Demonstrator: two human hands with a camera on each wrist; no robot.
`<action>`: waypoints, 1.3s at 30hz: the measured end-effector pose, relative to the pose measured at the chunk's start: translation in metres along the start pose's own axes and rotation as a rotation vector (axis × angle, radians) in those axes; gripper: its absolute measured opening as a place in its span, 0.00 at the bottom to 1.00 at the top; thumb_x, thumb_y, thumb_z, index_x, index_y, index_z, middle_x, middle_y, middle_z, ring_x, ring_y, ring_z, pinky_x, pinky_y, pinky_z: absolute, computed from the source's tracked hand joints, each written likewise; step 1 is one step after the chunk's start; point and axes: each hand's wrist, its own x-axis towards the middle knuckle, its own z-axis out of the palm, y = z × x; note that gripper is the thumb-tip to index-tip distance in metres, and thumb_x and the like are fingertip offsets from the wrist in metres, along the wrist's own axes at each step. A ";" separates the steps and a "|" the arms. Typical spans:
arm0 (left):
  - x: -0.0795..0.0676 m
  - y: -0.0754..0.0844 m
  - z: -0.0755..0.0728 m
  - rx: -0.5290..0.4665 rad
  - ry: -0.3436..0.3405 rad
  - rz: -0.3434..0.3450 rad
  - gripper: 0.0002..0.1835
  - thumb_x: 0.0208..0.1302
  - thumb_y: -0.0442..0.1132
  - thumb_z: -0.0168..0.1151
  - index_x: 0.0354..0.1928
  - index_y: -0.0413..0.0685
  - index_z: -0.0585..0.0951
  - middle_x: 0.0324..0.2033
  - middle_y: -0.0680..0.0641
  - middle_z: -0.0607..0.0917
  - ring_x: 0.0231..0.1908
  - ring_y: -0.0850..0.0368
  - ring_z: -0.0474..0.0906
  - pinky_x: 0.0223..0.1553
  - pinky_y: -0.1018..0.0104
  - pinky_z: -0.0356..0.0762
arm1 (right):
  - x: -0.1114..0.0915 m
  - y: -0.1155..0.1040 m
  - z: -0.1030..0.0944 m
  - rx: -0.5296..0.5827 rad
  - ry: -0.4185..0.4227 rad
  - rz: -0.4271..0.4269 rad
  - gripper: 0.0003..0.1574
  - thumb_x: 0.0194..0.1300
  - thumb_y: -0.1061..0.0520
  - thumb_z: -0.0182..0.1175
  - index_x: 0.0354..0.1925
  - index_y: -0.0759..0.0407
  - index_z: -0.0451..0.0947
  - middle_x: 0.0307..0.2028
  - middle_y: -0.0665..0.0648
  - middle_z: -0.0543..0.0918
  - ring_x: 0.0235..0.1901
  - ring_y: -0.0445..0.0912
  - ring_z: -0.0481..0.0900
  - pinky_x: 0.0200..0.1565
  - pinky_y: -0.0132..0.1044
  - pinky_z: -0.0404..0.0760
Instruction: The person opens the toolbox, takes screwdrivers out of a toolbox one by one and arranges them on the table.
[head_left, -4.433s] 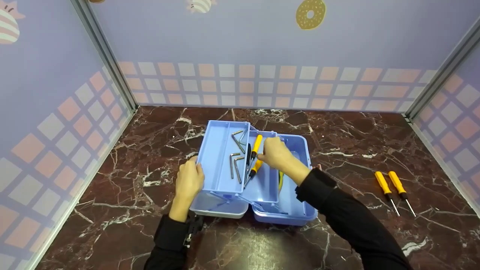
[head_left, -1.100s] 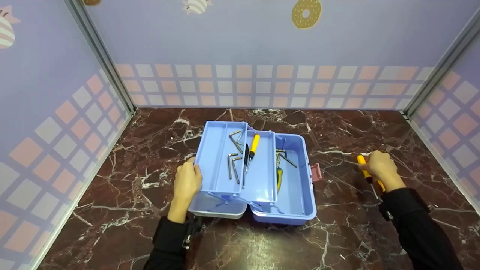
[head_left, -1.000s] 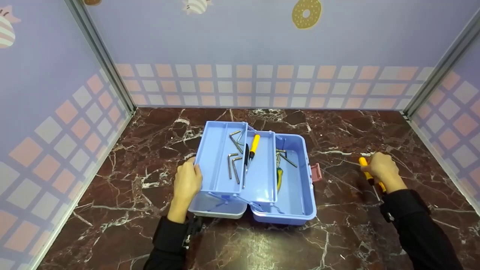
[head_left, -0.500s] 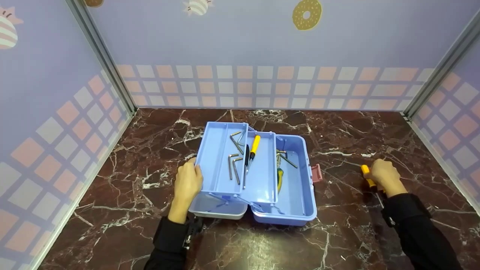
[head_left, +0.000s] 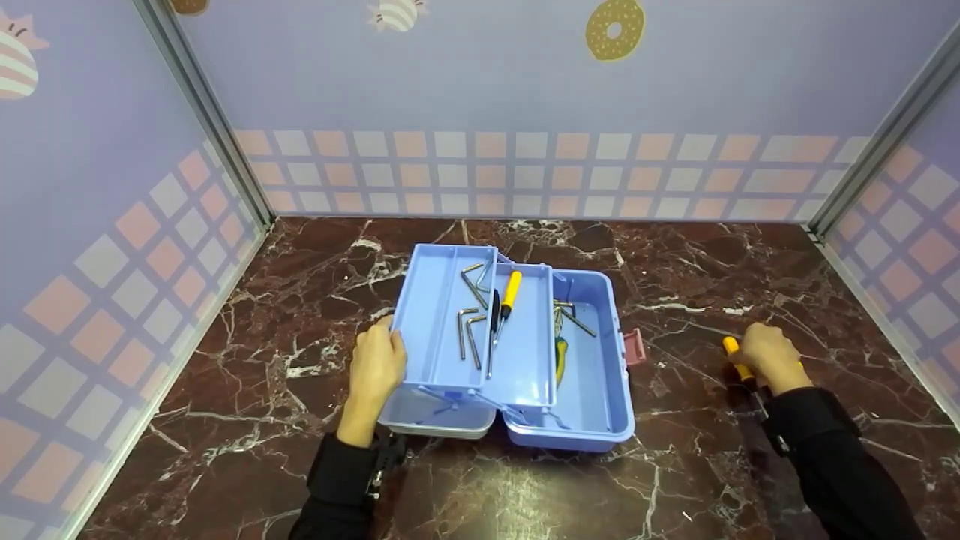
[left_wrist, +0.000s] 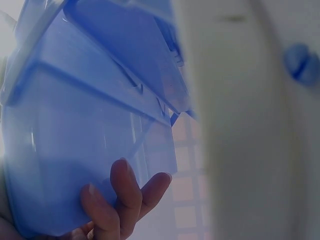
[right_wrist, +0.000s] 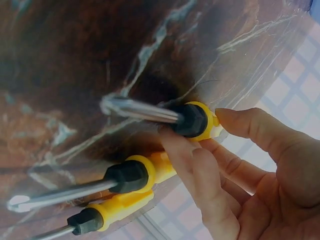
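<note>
A blue toolbox stands opened out on the table, its trays stepped up to the left. My left hand grips the left edge of the raised upper tray; its curled fingers show against the pale blue plastic. Off to the right, my right hand pinches a yellow-and-black screwdriver by the handle, thumb on one side and fingers on the other. Another screwdriver and a third screwdriver lie beside it, mostly covered by the hand in the head view.
Several hex keys lie in the upper tray. A yellow screwdriver rests in the middle tray. Pliers with green-yellow handles and more hex keys are in the deep compartment. A pink latch sticks out right. Patterned walls enclose the table.
My right hand has gone from the middle tray to the table at right, taking a screwdriver out. Lately it has shifted slightly towards me. My left hand has stayed on the toolbox.
</note>
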 end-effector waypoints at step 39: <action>0.001 0.000 0.000 0.000 -0.014 -0.002 0.18 0.62 0.32 0.45 0.52 0.30 0.71 0.41 0.28 0.77 0.37 0.32 0.75 0.33 0.44 0.73 | -0.052 -0.106 -0.023 0.000 0.427 -0.457 0.14 0.53 0.54 0.59 0.27 0.66 0.79 0.30 0.71 0.79 0.26 0.63 0.76 0.24 0.54 0.73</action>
